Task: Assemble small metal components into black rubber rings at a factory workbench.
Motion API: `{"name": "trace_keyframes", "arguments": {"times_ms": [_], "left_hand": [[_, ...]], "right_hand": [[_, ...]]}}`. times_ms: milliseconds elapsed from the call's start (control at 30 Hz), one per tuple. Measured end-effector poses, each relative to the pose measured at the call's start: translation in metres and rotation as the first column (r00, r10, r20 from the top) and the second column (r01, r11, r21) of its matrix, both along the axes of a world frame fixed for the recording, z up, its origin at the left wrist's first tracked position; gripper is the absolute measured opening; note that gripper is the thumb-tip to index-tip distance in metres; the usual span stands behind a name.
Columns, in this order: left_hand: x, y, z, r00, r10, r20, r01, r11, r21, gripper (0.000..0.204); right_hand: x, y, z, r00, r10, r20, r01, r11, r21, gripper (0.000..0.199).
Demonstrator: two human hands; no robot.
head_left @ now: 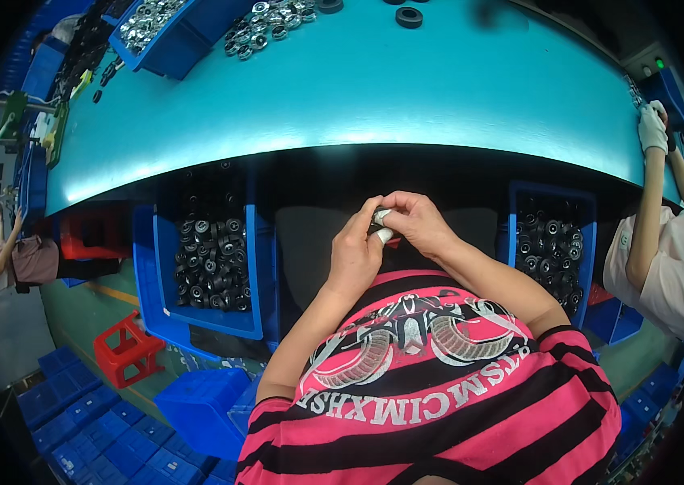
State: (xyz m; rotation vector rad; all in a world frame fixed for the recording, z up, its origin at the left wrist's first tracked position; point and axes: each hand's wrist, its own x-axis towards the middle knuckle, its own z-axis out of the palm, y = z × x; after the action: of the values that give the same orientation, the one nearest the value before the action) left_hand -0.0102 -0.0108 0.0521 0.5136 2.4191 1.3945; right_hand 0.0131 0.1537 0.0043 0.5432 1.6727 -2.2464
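Watching remotely, I see the left hand and right hand pinching a small dark part mid-frame, where a slackened fingertip hold could drop it below the counter.

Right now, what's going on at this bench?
A person in a pink-and-black striped shirt holds a small dark part between left hand and right hand, just off the teal table's near edge. The fingers mostly hide it. A left bin and a right bin, both blue, hold dark round parts. Silver parts lie loose on the table. At far right, a co-worker's white-gloved hand is at the table.
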Motion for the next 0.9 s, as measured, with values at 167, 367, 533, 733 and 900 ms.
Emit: {"name": "trace_keyframes", "arguments": {"times_ms": [167, 367, 533, 733, 900], "left_hand": [[-0.011, 0.022, -0.016, 0.994, -0.094, -0.063, 0.096, 0.995, 0.021, 0.048], [-0.006, 0.051, -0.048, 0.971, -0.214, 0.105, 0.188, 0.958, 0.216, 0.042], [-0.001, 0.059, -0.05, 0.931, -0.29, 0.223, 0.251, 0.95, 0.188, 0.047], [-0.008, 0.038, -0.072, 0.939, -0.266, 0.22, 0.217, 0.95, 0.224, 0.048], [-0.006, 0.033, -0.071, 0.946, -0.241, 0.219, 0.196, 0.959, 0.207, 0.047]], "right_hand": [[-0.001, 0.009, -0.01, 0.997, -0.037, -0.073, 0.06, 0.938, 0.342, 0.025], [0.017, 0.033, -0.031, 0.99, -0.133, -0.041, 0.139, 0.922, 0.36, 0.031], [0.033, 0.038, -0.057, 0.982, -0.179, 0.053, 0.175, 0.982, 0.073, 0.028], [0.019, 0.039, -0.061, 0.997, -0.03, 0.074, 0.045, 0.978, -0.204, 0.027], [0.018, 0.031, -0.071, 0.997, -0.046, 0.06, 0.061, 0.962, -0.267, 0.025]]}}
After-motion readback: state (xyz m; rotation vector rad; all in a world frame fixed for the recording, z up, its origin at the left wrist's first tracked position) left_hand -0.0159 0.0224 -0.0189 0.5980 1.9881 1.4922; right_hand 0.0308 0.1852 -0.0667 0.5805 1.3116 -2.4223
